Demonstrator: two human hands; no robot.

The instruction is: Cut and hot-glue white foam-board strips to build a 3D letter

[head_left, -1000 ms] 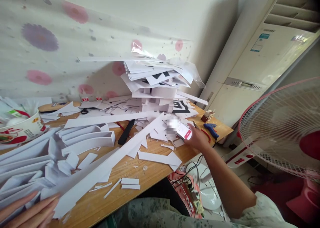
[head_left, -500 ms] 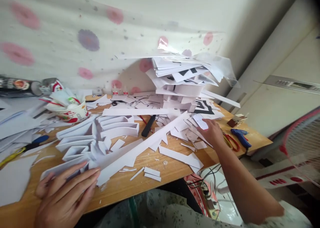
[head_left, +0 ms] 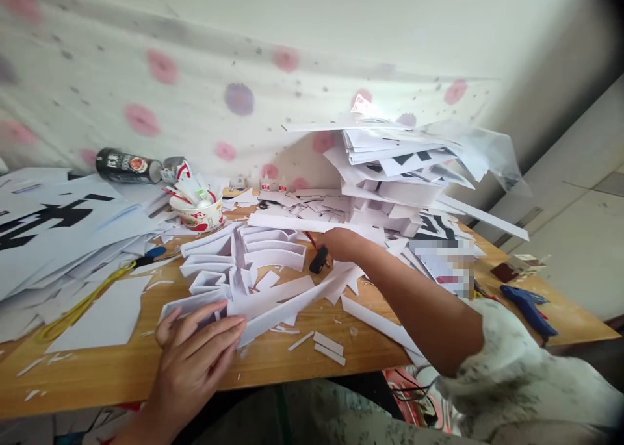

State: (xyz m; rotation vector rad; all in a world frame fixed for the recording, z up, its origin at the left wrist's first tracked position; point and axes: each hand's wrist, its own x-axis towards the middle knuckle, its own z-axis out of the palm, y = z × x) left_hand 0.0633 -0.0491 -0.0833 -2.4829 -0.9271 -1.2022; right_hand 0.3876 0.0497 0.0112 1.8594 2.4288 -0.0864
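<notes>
My left hand lies flat with fingers spread on the end of a long white foam-board strip near the desk's front edge. It holds nothing. Curved white cut-outs are stacked just beyond it. My right hand reaches across the middle of the wooden desk, its fingers curled over a black-handled tool. Only the tool's near end shows below the hand. A phone lies on paper scraps to the right of my forearm.
A tall heap of white sheets and boxes stands at the back right. A blue glue gun lies at the right edge. A bowl of scraps, a lying can, printed sheets and a yellow cord fill the left.
My right hand left the phone on the scraps at the right and moved left onto the black tool. My left hand stayed on the strips. The camera turned left.
</notes>
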